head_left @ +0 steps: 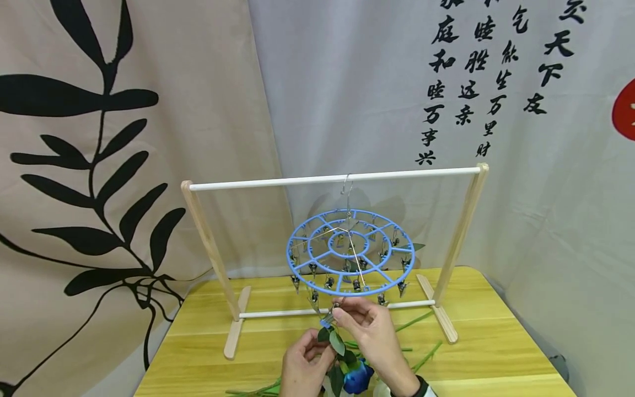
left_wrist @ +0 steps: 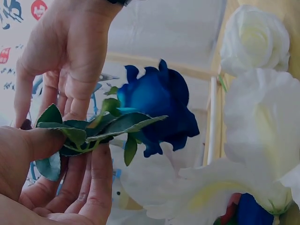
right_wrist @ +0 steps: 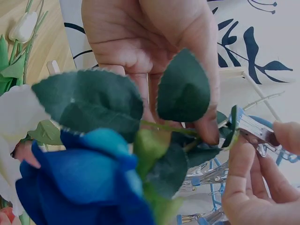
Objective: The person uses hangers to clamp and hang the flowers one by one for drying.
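A blue artificial rose (head_left: pixel 358 377) hangs head down below the round blue clip hanger (head_left: pixel 317 281). My left hand (head_left: pixel 305 364) pinches its leafy stem between thumb and fingers, among green leaves (right_wrist: pixel 89 101). My right hand (head_left: pixel 372 331) pinches a metal clip (right_wrist: pixel 255 129) under the hanger's front rim. In the right wrist view, the clip's jaws meet the leafy end of the stem; whether they bite on it I cannot tell. The left wrist view shows the rose's bloom (left_wrist: pixel 159 108) pointing away from the left hand's fingers (left_wrist: pixel 101 173).
The hanger hooks onto the white bar (head_left: pixel 268 182) of a wooden stand (head_left: pixel 210 248) on the yellow wood-grain table (head_left: pixel 198 353). Several other clips dangle from its rings. Green stems (head_left: pixel 426 355) and white flowers (left_wrist: pixel 255 40) lie near the table's front. A printed curtain (head_left: pixel 347 82) hangs behind.
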Demonstrator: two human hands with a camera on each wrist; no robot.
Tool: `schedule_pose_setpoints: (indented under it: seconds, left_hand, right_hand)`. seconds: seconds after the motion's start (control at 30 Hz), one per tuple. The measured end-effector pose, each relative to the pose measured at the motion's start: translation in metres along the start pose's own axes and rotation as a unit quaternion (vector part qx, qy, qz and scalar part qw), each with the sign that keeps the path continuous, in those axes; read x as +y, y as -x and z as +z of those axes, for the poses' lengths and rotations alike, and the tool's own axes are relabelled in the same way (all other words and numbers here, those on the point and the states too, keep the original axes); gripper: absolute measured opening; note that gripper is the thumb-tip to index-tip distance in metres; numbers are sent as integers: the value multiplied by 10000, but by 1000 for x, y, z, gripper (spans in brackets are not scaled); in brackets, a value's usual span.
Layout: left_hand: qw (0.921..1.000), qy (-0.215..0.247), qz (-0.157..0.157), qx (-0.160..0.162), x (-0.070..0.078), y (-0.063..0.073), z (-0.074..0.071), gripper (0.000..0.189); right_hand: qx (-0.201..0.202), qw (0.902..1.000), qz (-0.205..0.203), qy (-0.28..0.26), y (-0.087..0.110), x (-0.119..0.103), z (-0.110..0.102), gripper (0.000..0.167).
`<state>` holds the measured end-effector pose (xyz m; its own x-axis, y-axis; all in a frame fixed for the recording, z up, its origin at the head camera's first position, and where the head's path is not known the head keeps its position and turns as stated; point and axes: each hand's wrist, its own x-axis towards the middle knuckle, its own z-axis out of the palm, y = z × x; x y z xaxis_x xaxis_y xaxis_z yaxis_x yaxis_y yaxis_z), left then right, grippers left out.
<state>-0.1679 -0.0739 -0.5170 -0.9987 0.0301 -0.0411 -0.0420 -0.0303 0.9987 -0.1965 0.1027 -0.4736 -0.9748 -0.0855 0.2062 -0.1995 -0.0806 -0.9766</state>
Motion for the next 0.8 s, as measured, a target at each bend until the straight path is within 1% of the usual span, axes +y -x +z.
schedule_pose_setpoints:
  seconds: [0.17, 0.33, 0.47, 0.6, 0.7, 0.8]
  left_hand:
    - [10000, 18, 25, 3, -2, -2, -1, 23]
    - [9999, -105, -26, 31, -2, -3, -2, 21]
    - [9998, -152, -18, 96, -4, -4, -3, 20]
    - [9998, -96, 29, 155, -6, -5, -4, 21]
    - [9995, -129, 101, 265, -7, -6, -6, 21]
    - [9988, -177, 197, 414, -8, -7, -7, 20]
  right_hand:
    - [-337, 9990, -290, -70, 1, 2, -2, 32]
    - [-444, 9980, -437, -145, 2, 3, -2, 34]
    - [-445, 9980, -436, -122, 4, 2, -2, 38]
    - [-434, 9987, -282, -12, 7, 0, -2, 45]
    - [-436, 9987, -212, 132, 10, -2, -3, 50]
    - [-486, 9978, -289, 337, 14, -2, -4, 54]
